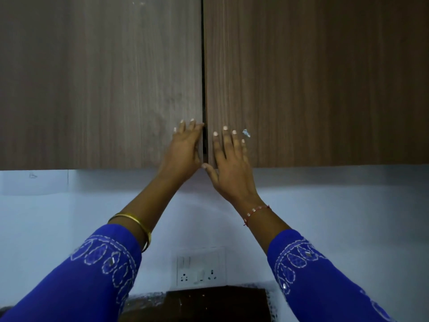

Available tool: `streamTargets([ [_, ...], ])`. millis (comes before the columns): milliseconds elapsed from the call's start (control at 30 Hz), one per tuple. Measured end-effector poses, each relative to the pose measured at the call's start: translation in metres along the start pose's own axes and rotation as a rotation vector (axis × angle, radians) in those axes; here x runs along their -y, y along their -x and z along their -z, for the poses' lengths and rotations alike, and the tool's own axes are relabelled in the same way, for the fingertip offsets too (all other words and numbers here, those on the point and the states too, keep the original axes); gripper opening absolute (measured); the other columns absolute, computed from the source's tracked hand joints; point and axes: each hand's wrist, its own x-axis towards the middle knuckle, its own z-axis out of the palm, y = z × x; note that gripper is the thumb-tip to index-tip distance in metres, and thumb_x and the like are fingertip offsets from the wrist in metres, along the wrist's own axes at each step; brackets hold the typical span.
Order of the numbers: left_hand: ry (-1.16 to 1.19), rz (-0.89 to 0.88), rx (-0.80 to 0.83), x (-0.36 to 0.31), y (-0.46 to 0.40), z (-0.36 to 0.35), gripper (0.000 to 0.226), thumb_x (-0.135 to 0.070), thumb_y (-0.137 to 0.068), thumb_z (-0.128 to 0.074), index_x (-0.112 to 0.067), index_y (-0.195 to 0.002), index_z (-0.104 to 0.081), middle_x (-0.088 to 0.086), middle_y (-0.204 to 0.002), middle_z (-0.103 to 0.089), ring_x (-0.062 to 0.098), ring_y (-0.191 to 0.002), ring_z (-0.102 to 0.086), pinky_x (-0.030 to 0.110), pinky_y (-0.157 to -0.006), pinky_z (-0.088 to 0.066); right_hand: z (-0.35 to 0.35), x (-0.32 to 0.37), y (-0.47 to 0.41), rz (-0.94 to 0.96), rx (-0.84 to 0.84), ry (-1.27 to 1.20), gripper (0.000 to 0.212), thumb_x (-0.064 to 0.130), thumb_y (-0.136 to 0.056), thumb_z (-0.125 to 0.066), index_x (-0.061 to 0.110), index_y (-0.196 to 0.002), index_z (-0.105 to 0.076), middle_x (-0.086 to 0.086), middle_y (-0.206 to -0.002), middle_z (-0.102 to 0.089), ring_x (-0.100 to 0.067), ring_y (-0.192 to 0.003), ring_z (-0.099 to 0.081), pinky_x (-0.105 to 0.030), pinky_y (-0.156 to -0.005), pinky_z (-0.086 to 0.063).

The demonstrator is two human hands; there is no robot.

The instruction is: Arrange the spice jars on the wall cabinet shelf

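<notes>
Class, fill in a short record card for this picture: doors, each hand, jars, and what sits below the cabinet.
Cabinet doors: left door and right door shut, dark gap between
Left hand: fingers straight, flat on left door at the gap
Right hand: fingers spread on right door, thumb at its lower corner
Spice jars: none visible
Below: socket panel on wall

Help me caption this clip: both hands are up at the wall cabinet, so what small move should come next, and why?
Probably pull the doors open. Both doors, left door and right door, are shut, so no shelf or jars show. The left hand has fingers at the gap's edge; the right hand lies flat on its door, thumb under the bottom edge.
</notes>
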Motion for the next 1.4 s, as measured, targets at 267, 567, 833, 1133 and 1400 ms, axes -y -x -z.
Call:
streamTargets([
  [267,-0.104,-0.093,0.017,0.030,0.013,-0.035,0.058,-0.025,-0.093,-0.028,-0.014,-0.145,-0.004,0.014,-0.157,-0.007,0.021,-0.142,0.009,0.037,-0.115,0.009,-0.033,-0.007,-0.004,0.019,-0.011,-0.006,0.065,0.047,-0.096,-0.020,0.013,-0.148,-0.003,-0.016,-0.158,-0.004,-0.030,-0.147,0.000,-0.041,-0.116,0.008],
  [567,-0.304,-0.182,-0.039,0.040,0.016,-0.049,0.059,-0.034,-0.093,-0.024,-0.007,-0.145,-0.017,0.020,-0.154,-0.015,0.027,-0.141,-0.001,0.043,-0.116,0.000,-0.053,-0.009,-0.009,0.013,-0.075,0.002,0.064,0.045,-0.095,-0.017,0.011,-0.149,-0.014,-0.017,-0.157,-0.012,-0.031,-0.147,-0.009,-0.043,-0.117,0.001],
  [833,-0.400,-0.169,-0.043,0.039,0.019,-0.053,0.057,-0.032,-0.094,-0.023,-0.006,-0.145,-0.020,0.020,-0.153,-0.019,0.034,-0.143,-0.013,0.045,-0.115,-0.003,-0.055,-0.011,-0.010,0.020,-0.051,0.022,0.063,0.045,-0.097,-0.019,0.011,-0.150,-0.011,-0.016,-0.158,-0.008,-0.030,-0.148,-0.006,-0.042,-0.117,0.006],
  [1133,-0.413,-0.109,0.093,0.032,0.022,-0.042,0.057,-0.028,-0.098,-0.028,-0.013,-0.148,-0.005,0.012,-0.157,0.000,0.028,-0.146,0.004,0.039,-0.116,0.007,-0.038,-0.019,-0.006,0.089,0.116,0.067,0.064,0.040,-0.099,-0.026,0.013,-0.151,0.001,-0.014,-0.159,0.006,-0.030,-0.147,0.007,-0.042,-0.116,0.011],
  [1400,-0.330,-0.046,0.247,0.022,0.042,-0.020,0.057,-0.029,-0.099,-0.027,-0.008,-0.148,-0.005,0.012,-0.158,0.000,0.025,-0.146,0.002,0.037,-0.118,0.004,-0.015,-0.004,0.005,0.015,0.236,0.063,0.070,0.049,-0.097,-0.024,0.013,-0.151,0.002,-0.012,-0.159,0.008,-0.028,-0.148,0.008,-0.044,-0.118,0.007],
])
